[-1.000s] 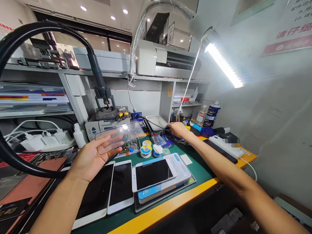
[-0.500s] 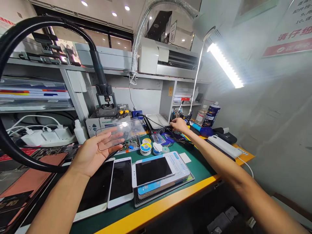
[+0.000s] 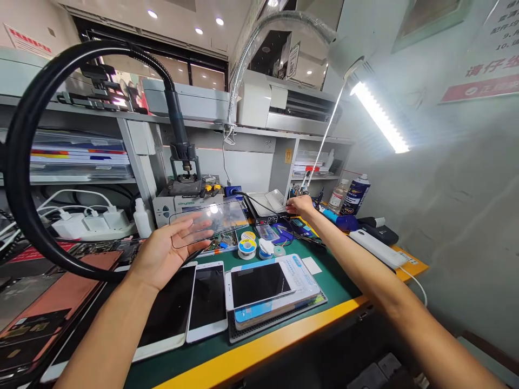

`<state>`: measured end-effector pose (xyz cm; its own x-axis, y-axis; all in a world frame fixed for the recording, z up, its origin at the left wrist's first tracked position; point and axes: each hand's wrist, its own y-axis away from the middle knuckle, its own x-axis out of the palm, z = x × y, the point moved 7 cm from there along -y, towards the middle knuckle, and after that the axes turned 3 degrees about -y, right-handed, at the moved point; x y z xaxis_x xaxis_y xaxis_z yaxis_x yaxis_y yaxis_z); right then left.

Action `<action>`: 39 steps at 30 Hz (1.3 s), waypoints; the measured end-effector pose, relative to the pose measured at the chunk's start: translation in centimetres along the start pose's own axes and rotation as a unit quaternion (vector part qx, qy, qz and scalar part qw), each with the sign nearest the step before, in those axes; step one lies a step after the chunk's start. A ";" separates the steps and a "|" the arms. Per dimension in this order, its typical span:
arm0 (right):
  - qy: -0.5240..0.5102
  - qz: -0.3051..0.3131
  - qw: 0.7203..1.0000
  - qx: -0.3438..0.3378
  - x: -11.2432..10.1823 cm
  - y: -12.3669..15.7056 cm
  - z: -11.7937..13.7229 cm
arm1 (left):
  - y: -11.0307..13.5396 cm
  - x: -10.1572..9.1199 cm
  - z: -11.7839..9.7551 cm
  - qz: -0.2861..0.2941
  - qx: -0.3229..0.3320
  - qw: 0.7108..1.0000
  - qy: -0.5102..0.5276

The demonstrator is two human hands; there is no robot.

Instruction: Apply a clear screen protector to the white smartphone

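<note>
My left hand [image 3: 164, 254] is raised palm up over the bench and holds a clear glass screen panel [image 3: 211, 220] by its left end, thumb on top, fingers beneath. My right hand [image 3: 300, 205] reaches far back to the heating plate [image 3: 263, 204] at the rear of the green mat and lifts a thin pale sheet [image 3: 279, 198] at its right edge with pinched fingers. Below my left hand, white phones [image 3: 208, 300] lie side by side face up.
A white phone [image 3: 259, 285] rests on a blue-edged tray on the green mat [image 3: 328, 273]. Solder spools [image 3: 247, 248], a spray can [image 3: 356, 193], a clear bottle [image 3: 337, 195], a white power strip [image 3: 375, 248], a black gooseneck hose [image 3: 24, 162] and a lit lamp bar [image 3: 379, 118] surround the bench.
My right hand has gone from the mat's back edge up to the heating plate and raised a thin sheet there. My left hand keeps the glass panel steady.
</note>
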<state>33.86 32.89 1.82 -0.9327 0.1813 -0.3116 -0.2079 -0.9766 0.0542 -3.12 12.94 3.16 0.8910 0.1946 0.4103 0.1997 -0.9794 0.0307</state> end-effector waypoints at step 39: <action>0.200 0.010 0.976 -0.089 3.1 4.3 1.1 | 0.2 0.1 0.1 0.024 -0.012 0.999 0.025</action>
<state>29.74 29.36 2.13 -0.7391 0.1365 -0.6596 -0.1026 -0.9906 -0.0900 -2.98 12.79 3.07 0.8776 0.1442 0.4573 0.1458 -0.9888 0.0319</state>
